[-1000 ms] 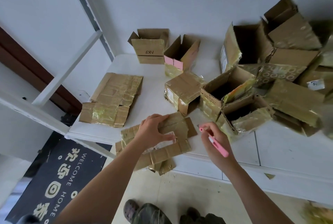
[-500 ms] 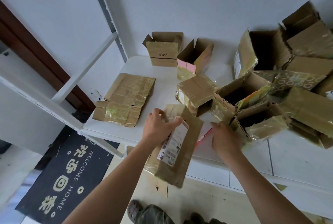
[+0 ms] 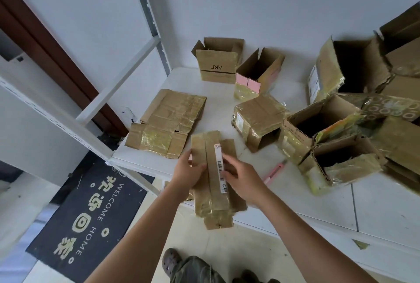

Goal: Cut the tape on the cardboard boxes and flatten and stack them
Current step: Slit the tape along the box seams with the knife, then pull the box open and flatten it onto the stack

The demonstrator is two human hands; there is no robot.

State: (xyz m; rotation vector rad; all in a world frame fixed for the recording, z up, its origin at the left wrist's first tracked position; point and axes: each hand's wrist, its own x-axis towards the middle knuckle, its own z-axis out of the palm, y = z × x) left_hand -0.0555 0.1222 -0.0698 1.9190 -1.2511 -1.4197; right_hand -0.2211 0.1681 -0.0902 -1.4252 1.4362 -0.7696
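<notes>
One flattened stack (image 3: 166,121) lies at the table's (image 3: 318,196) left edge. Many boxes are not yet done: two open ones (image 3: 218,62) at the back wall, a taped one (image 3: 258,119) mid-table, and a heap (image 3: 354,128) at right. The job looks early, roughly a quarter done at best.

A flattened box (image 3: 210,182) is held over the table's near edge, long axis pointing away. Left hand (image 3: 185,172) grips its left edge, thumb on top. Right hand (image 3: 242,179) holds the right side, fingers curled onto the label face. Pink cutter (image 3: 275,172) lies loose on the table, just right of the right hand.
</notes>
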